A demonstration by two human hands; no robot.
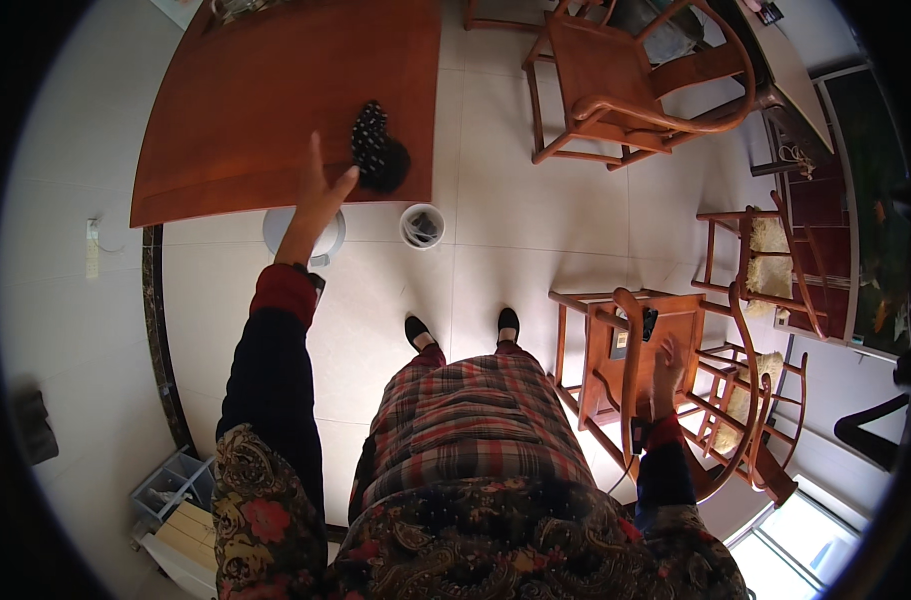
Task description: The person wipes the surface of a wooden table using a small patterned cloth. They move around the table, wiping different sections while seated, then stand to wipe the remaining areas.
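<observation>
My left hand [323, 187] reaches over the near edge of a reddish wooden table [275, 97], its fingers apart. Its thumb tip is right by a black cloth item with white flecks [370, 142], which lies near the table's right corner beside a dark fuzzy part [389, 169]; whether they touch I cannot tell. My right hand [667, 373] is at the right, over or beside the seat of a wooden armchair [602, 397], with nothing visible in it. On that seat lie a small black object [650, 324] and a dark flat item bearing writing [618, 343].
A white bin with a liner [422, 226] stands on the floor by the table's corner, near a round grey-white object [279, 229] partly behind my left forearm. Another wooden armchair [598, 67] stands at the upper right. More chairs with fleecy covers [769, 255] line the right side.
</observation>
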